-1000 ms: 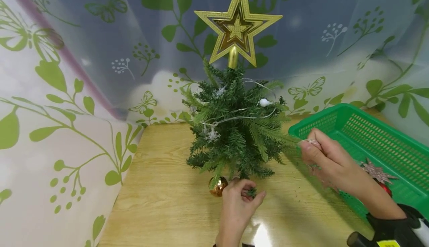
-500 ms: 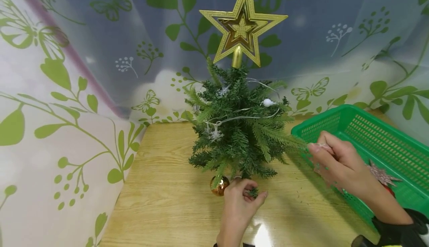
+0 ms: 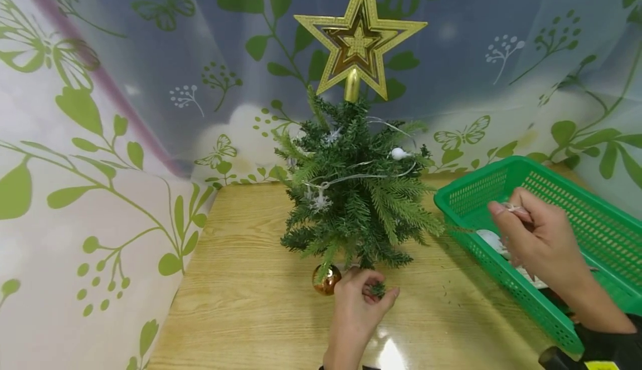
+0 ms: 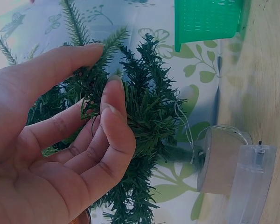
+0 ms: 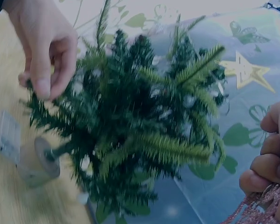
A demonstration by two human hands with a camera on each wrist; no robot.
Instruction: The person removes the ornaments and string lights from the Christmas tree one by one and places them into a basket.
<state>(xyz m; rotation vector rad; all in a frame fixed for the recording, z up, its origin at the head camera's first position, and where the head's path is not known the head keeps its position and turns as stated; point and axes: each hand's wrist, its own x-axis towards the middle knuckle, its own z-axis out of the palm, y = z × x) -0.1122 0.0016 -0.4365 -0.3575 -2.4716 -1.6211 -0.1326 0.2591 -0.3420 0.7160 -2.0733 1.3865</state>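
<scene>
A small green Christmas tree [image 3: 356, 208] stands on the table, topped by a gold star [image 3: 358, 44]. My left hand [image 3: 353, 306] is at its lower front, fingers curled around the tip of a low branch [image 3: 377, 289]. Just left of that hand hangs a shiny copper-gold bauble [image 3: 325, 282]. My right hand [image 3: 546, 242] is over the green basket [image 3: 592, 225], pinching the pale cord of a pink glittery ornament [image 5: 263, 207]. Most of that ornament is hidden under the hand in the head view.
Wire lights with a white bulb [image 3: 398, 154] and clear snowflakes [image 3: 320, 201] wrap the tree. A white ornament [image 3: 490, 240] shows in the basket. In the left wrist view, a clear battery box [image 4: 254, 182] sits beside the round tree base [image 4: 219, 161]. Printed curtains hang behind.
My right hand has moved right, away from a light-green branch and over the basket, still pinching the ornament's cord. That branch has drawn back toward the tree. The left hand stays put.
</scene>
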